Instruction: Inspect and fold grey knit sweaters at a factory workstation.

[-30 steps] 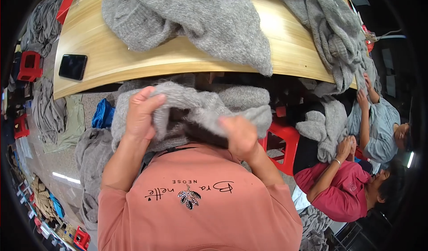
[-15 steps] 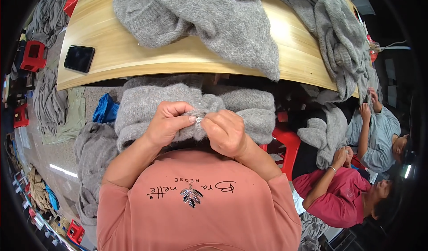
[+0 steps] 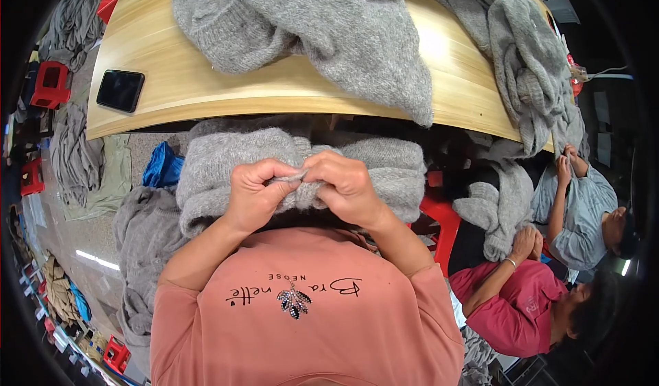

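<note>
Here, at the centre, a bundled garment (image 3: 237, 156) is held between left hand (image 3: 264, 190) and right hand (image 3: 340, 183), right before the torso (image 3: 302, 345) and below the near edge of the tabletop (image 3: 175, 77). Up on that tabletop, a phone (image 3: 121, 91) is placed at the left, a spread garment (image 3: 371, 43) is laid across the middle, and a draped garment (image 3: 508, 43) is hung over the right-hand end. Over to the left, a small cloth (image 3: 163, 166) is seen on the floor (image 3: 141, 147), with a garment heap (image 3: 145, 225) placed nearer, beside the left arm (image 3: 199, 255). On the right, a stool (image 3: 445, 225) is set beside the bundle; beyond it, two co-workers (image 3: 515, 310) are positioned.
</note>
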Motion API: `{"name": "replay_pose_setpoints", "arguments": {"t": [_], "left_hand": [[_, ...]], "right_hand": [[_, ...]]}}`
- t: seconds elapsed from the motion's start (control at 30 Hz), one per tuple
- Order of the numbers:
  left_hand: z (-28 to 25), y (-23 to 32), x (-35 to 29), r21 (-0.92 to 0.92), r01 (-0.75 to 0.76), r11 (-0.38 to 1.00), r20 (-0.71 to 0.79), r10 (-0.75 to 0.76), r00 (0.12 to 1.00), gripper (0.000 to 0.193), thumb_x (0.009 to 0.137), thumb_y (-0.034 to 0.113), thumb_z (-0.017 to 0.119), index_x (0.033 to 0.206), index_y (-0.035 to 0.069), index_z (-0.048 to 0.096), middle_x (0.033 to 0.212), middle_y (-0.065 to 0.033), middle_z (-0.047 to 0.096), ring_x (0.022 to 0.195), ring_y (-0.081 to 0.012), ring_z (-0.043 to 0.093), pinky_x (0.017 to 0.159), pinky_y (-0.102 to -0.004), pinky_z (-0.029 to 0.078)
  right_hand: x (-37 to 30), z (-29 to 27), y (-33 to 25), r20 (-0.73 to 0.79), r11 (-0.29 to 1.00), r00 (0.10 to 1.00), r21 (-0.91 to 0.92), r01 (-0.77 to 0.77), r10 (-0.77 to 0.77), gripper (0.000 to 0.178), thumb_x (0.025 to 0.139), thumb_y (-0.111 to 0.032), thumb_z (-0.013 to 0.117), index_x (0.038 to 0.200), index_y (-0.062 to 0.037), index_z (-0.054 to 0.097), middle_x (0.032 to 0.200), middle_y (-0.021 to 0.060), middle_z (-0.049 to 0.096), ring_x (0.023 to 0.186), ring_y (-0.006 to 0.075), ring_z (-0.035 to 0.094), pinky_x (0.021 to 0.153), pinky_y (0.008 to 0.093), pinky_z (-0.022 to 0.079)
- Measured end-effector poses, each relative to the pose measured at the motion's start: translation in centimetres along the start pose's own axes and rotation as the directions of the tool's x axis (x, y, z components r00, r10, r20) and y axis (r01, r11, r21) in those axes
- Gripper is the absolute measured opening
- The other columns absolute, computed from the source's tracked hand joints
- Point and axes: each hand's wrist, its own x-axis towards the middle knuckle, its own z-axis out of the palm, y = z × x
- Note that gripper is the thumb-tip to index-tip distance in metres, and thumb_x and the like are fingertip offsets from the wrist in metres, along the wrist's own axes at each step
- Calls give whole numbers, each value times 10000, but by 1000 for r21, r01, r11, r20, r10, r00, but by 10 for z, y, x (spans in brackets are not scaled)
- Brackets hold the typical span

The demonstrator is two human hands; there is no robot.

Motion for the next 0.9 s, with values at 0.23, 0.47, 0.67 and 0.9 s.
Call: {"name": "replay_pose_setpoints", "arguments": {"t": [0.23, 0.47, 0.67, 0.9], "left_hand": [[0, 2, 2, 155, -100, 983, 2, 101, 995, 94, 707, -54, 607, 779, 2, 629, 680, -31, 609, 580, -60, 528, 501, -200, 418], [4, 1, 0, 353, -326, 877, 5, 346, 938, 124, 670, -84, 601, 755, 6, 616, 691, -96, 610, 602, -153, 590, 534, -234, 457], [10, -3, 2, 539, -522, 661, 20, 609, 793, 206, 629, -116, 578, 796, 4, 592, 691, -113, 590, 578, -223, 582, 496, -269, 458], [7, -2, 5, 610, -703, 365, 155, 815, 558, 298, 587, -121, 571, 867, -19, 565, 701, -125, 567, 551, -237, 554, 474, -286, 448]], "right_hand": [[-1, 1, -4, 25, 978, 980, -75, -195, 197, 244, 600, 86, 480, 827, 8, 525, 746, 158, 543, 674, 314, 557, 586, 347, 445], [-12, 9, -4, -20, 970, 994, -213, -113, 112, 267, 583, 77, 481, 836, 20, 542, 689, 153, 524, 598, 331, 535, 522, 363, 427], [-16, 21, -10, -179, 944, 982, -307, -119, 66, 261, 567, 92, 461, 803, 30, 555, 666, 152, 520, 565, 295, 529, 518, 334, 430], [-9, 11, -19, -154, 984, 972, 1, -179, 177, 249, 574, 88, 460, 798, 42, 558, 658, 145, 524, 555, 251, 526, 535, 293, 430]]}}
